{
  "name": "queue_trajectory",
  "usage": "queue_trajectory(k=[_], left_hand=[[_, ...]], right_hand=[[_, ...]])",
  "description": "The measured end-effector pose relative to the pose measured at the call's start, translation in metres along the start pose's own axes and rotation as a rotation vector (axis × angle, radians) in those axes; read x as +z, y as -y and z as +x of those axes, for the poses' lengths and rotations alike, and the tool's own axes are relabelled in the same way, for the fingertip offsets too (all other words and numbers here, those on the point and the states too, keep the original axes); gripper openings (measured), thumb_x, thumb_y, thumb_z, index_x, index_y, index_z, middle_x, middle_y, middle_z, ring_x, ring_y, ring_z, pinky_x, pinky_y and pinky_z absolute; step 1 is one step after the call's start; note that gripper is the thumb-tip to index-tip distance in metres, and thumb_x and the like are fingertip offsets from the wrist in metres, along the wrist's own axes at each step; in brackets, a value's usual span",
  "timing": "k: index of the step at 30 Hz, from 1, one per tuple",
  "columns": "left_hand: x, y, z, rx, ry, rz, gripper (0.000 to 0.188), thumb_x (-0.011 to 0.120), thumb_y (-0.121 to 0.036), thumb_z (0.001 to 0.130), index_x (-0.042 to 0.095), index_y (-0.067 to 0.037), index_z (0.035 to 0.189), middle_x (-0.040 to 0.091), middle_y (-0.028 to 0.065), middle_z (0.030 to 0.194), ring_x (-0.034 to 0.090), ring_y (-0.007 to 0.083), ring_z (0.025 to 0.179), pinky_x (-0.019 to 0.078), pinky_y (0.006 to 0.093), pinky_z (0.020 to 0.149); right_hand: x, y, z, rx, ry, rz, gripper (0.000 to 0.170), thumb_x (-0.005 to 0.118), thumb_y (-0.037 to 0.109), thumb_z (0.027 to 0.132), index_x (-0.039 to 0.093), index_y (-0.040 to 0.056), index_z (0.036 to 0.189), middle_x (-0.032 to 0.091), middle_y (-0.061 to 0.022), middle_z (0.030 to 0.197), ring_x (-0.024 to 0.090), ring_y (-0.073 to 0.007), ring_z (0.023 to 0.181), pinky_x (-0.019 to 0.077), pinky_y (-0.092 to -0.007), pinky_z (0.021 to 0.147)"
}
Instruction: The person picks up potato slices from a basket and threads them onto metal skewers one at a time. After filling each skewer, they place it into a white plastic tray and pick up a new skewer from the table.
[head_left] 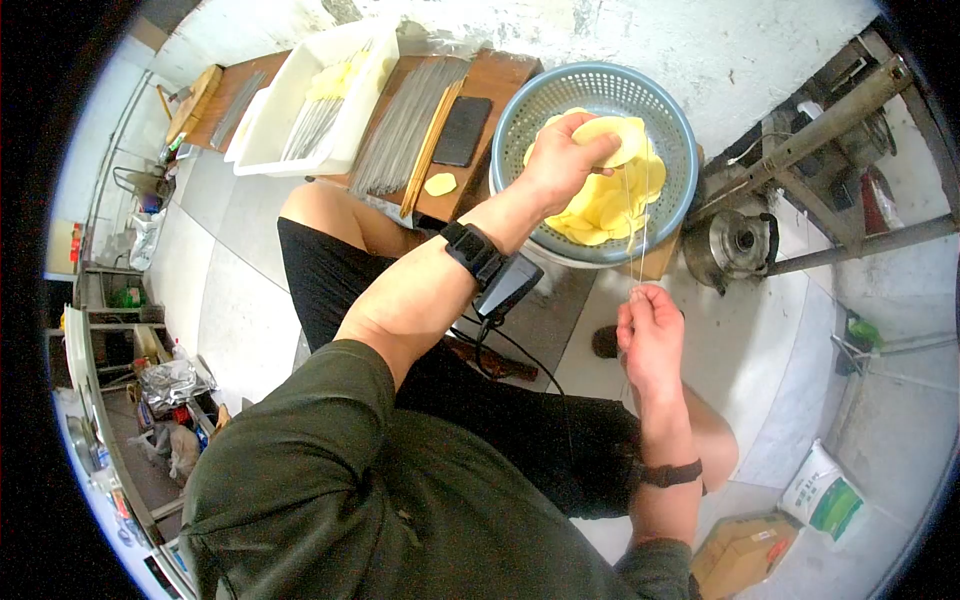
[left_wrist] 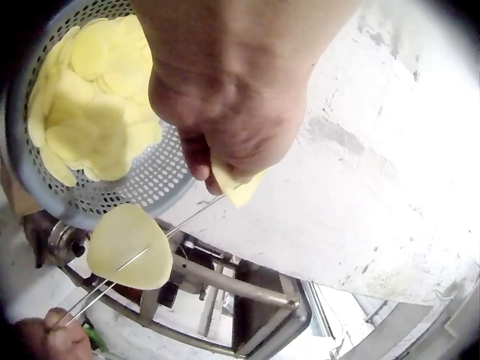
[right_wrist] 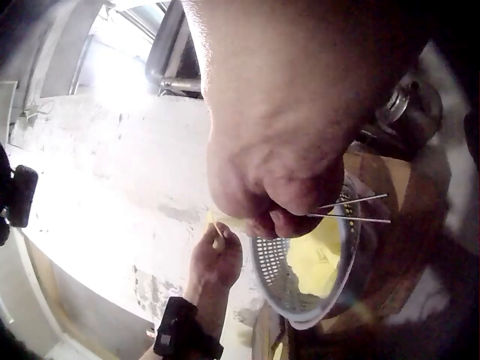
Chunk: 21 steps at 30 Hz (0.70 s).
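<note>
My left hand (head_left: 570, 160) pinches a thin yellow slice (left_wrist: 238, 192), which looks like potato, above a basin. In my right hand (head_left: 652, 335), the fingertips grip two thin metal skewers (left_wrist: 88, 300) near one end; the other ends stick out past the hand in the right wrist view. One skewer runs through a second slice (left_wrist: 131, 251) and reaches the slice at my left fingers, as the left wrist view shows. Below the left hand, the blue-grey perforated basin (head_left: 510, 105) holds a heap of loose yellow slices (head_left: 600, 212).
To the left, a wooden bench (head_left: 490, 75) bears a bundle of metal skewers (head_left: 410, 125), wooden sticks (head_left: 432, 150), a dark phone (head_left: 462, 132) and a single slice (head_left: 440, 184). Farther left, a white tray (head_left: 262, 140) contains loaded skewers. A metal kettle (head_left: 728, 245) stands right of the basin.
</note>
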<state>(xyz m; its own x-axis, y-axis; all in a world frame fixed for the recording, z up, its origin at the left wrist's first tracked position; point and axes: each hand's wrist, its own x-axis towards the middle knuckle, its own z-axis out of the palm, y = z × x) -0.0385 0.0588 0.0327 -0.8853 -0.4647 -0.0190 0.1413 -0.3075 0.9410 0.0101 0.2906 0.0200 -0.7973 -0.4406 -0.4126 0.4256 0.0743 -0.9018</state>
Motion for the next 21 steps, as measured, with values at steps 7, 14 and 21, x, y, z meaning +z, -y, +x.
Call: queue_trajectory(k=[7,14,21], left_hand=[[-0.003,-0.002,-0.001,0.0,0.009,-0.069,0.017,0.063,-0.01,0.09,0.057,-0.002,0.105,0.065,0.0065,0.098,0.064,0.0158,0.085,0.0561,0.0291,0.071],[-0.008,-0.005,-0.002,-0.016,0.005,-0.082,0.017,0.062,-0.01,0.09,0.057,-0.002,0.104,0.065,0.0066,0.098,0.065,0.0166,0.084,0.0556,0.0293,0.071],[0.004,0.006,-0.015,-0.009,0.069,0.045,0.022,0.065,-0.012,0.088,0.058,0.0,0.105,0.065,0.0068,0.095,0.061,0.012,0.085,0.0498,0.0248,0.075]], right_hand=[[-0.001,0.001,0.0,0.031,0.036,0.139,0.008,0.052,0.011,0.095,0.053,0.0026,0.098,0.051,-0.0004,0.064,0.04,-0.0056,0.048,0.0317,-0.0202,0.04],[0.0,0.003,0.0,-0.059,0.033,0.052,0.009,0.054,0.011,0.095,0.052,0.0025,0.097,0.054,-0.0018,0.066,0.042,-0.006,0.049,0.0331,-0.0198,0.042],[0.001,0.012,0.002,-0.078,0.027,0.05,0.009,0.054,0.012,0.095,0.052,0.0026,0.097,0.053,-0.0011,0.066,0.042,-0.0061,0.05,0.0327,-0.0197,0.043]])
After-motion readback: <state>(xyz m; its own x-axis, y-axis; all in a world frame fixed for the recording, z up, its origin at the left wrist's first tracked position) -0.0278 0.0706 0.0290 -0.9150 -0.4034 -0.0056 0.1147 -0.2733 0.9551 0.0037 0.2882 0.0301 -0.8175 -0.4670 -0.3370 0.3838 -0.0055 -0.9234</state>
